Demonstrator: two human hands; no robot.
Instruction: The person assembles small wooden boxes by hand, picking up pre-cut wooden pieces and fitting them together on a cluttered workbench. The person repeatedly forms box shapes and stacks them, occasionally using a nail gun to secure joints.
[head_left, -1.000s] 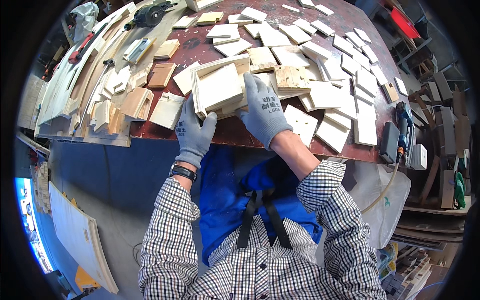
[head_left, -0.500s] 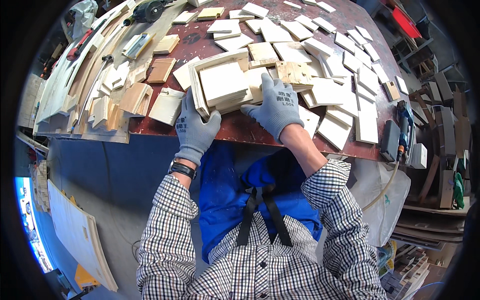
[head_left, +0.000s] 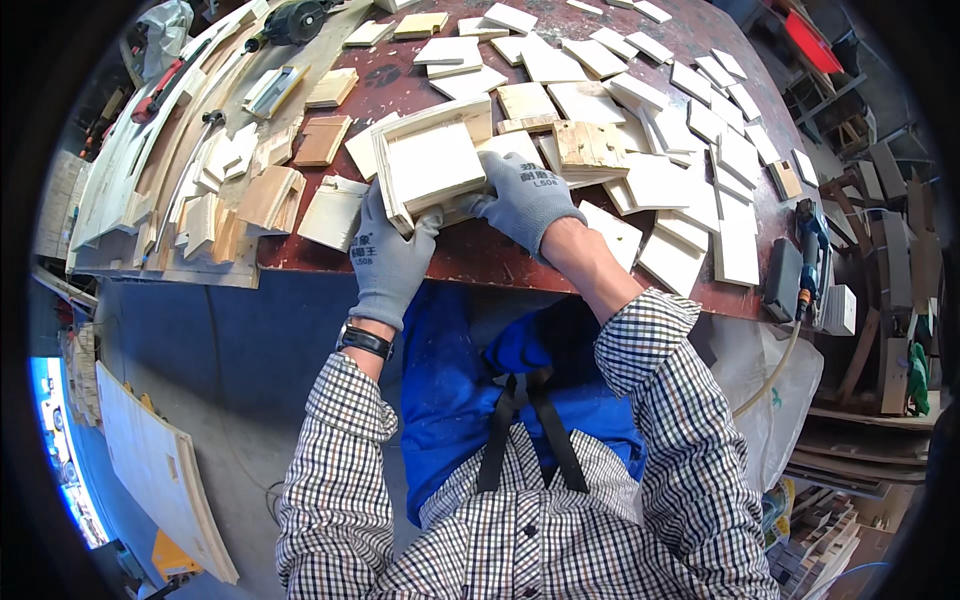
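The pale board [head_left: 432, 165] has been shifted left into the wooden frame [head_left: 393, 190], giving an apparently closer fit. The frame, near the table's [head_left: 480, 258] near edge, is gripped by the left hand [head_left: 388, 255]; the board's right end is met by the right hand [head_left: 528, 200], its closure unclear.

From the wearer's head, the left fisheye camera is looking steeply down over the checked shirt [head_left: 475, 545] and facing forward across the red tabletop [head_left: 470, 262]. It is viewing the left hand [head_left: 386, 258] and right hand [head_left: 528, 200] from nearby (both are sitting just above mid-frame), bending straight edges toward a black, rounded rim.
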